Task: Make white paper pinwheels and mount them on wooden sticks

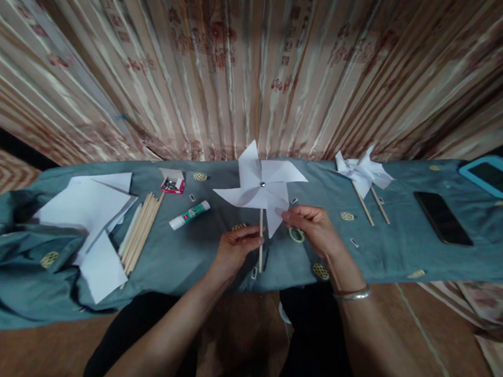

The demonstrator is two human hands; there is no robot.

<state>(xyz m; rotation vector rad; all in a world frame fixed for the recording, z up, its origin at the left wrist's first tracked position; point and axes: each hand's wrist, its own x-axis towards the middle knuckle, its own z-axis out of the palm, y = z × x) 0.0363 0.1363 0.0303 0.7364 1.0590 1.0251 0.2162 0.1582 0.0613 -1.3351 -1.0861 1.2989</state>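
Note:
A white paper pinwheel [253,191] on a wooden stick stands upright in front of me, a metal pin at its centre. My left hand [233,252] is closed around the stick below the blades. With thumb and fingers, my right hand [312,227] pinches the edge of the lower right blade. Beneath that hand lie the yellow-green handles of scissors [295,235], the rest mostly hidden. To the left of the pinwheel rests a glue stick [190,215], and behind it a small open box of pins [172,182].
White paper sheets [94,203] and a bundle of wooden sticks [142,234] lie at the left on the blue-green cloth [208,267]. More paper pinwheels [363,174], a black phone [443,219] and a blue-framed tablet [497,175] are on the right. A patterned curtain [263,65] hangs behind.

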